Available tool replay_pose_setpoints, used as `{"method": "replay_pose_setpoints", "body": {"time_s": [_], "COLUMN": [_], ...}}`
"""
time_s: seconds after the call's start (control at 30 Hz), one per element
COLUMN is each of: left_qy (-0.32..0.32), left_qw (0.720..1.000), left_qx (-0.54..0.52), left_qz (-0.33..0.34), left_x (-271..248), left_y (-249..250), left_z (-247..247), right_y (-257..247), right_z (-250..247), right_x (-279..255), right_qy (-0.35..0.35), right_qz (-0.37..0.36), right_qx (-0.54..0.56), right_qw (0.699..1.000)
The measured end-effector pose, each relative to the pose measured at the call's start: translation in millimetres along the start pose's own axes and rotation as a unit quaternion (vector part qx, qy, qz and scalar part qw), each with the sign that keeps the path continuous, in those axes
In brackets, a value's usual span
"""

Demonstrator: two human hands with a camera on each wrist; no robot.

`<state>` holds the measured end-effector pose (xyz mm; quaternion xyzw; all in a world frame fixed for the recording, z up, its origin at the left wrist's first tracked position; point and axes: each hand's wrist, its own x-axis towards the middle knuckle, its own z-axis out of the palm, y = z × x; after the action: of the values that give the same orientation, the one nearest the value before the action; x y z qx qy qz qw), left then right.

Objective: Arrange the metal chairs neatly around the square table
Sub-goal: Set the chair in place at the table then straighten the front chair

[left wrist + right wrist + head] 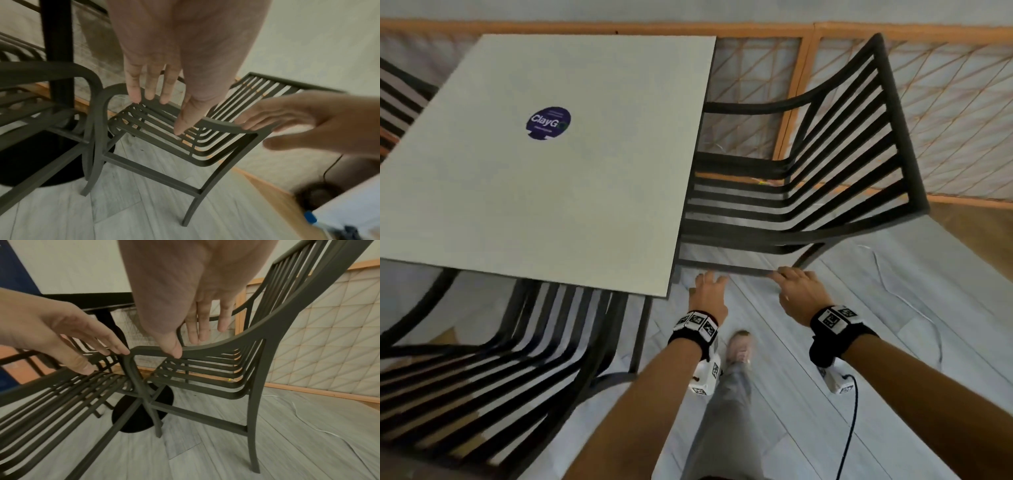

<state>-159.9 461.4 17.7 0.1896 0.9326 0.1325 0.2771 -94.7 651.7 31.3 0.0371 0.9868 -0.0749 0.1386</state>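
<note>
A square white table (551,178) carries a purple sticker. A dark slatted metal chair (811,192) stands at its right side, seat partly under the top. Both my hands are at this chair's near armrest (218,125). My left hand (709,283) (170,105) lays straight fingertips on the armrest's front bend. My right hand (792,279) (186,345) rests its fingers and thumb on the rail further back, uncurled. A second chair (500,359) sits at the near side. A third chair (400,89) shows at the far left.
A wooden lattice screen (945,102) runs close behind the right chair. The table's black round base (141,410) lies near the chair legs. A white cable (893,284) trails on the grey floor at right. My foot (739,346) is between my arms.
</note>
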Motion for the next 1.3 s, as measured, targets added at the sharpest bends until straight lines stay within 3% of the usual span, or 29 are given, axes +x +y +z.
{"method": "replay_pose_setpoints", "body": {"time_s": [0.23, 0.43, 0.67, 0.8, 0.97, 1.13, 1.3], "left_qy": [0.041, 0.082, 0.025, -0.008, -0.074, -0.042, -0.049], "left_qw": [0.994, 0.988, 0.995, 0.997, 0.992, 0.99, 0.988], "left_qx": [-0.102, -0.133, -0.084, -0.03, 0.073, 0.123, 0.132], "left_qz": [0.011, 0.019, -0.056, -0.071, -0.066, -0.05, -0.063], "left_x": [-160, -246, -331, -354, -350, -334, -327], "left_y": [-27, -90, -201, -280, -382, -467, -518], "left_z": [-2, -64, -122, -140, -155, -176, -195], "right_y": [-96, -190, -309, -383, -468, -530, -553], "right_z": [10, 5, -17, -19, 5, 19, 21], "right_x": [-96, -139, -167, -168, -156, -147, -133], "right_qy": [-0.044, -0.044, -0.02, -0.015, 0.01, 0.05, 0.02], "right_qz": [-0.079, -0.178, -0.298, -0.331, -0.29, -0.148, -0.031], "right_qx": [0.052, 0.089, 0.136, 0.157, 0.126, 0.07, 0.061], "right_qw": [0.995, 0.979, 0.944, 0.93, 0.949, 0.985, 0.997]}}
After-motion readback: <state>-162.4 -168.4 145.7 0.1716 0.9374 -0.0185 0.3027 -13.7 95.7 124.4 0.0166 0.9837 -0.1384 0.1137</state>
